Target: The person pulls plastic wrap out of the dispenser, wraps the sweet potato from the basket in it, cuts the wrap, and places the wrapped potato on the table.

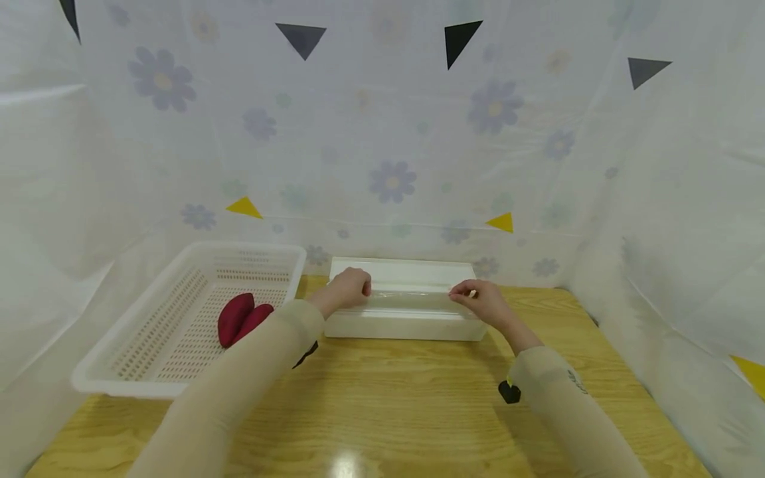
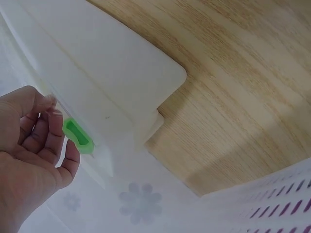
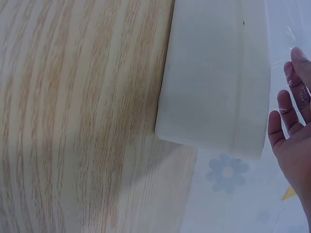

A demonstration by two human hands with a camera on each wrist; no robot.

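A long white cling film dispenser box (image 1: 406, 328) stands on the table with its lid (image 1: 412, 269) raised behind it. Clear cling film (image 1: 412, 301) stretches across its top between the two hands. My left hand (image 1: 349, 289) pinches the film between thumb and forefinger near the box's left end; the other fingers curl below. Close to those fingers, a green plastic piece (image 2: 77, 136) shows at the box's end in the left wrist view. At the right end my right hand (image 1: 483, 302) pinches the film's edge, and shiny creases show around its fingers in the right wrist view.
A white plastic basket (image 1: 143, 390) stands on the left, with dark red rounded things (image 1: 236, 318) in it, partly behind the left sleeve. The wooden table (image 1: 382, 398) extends in front of the box. A flowered sheet (image 1: 335, 133) hangs behind.
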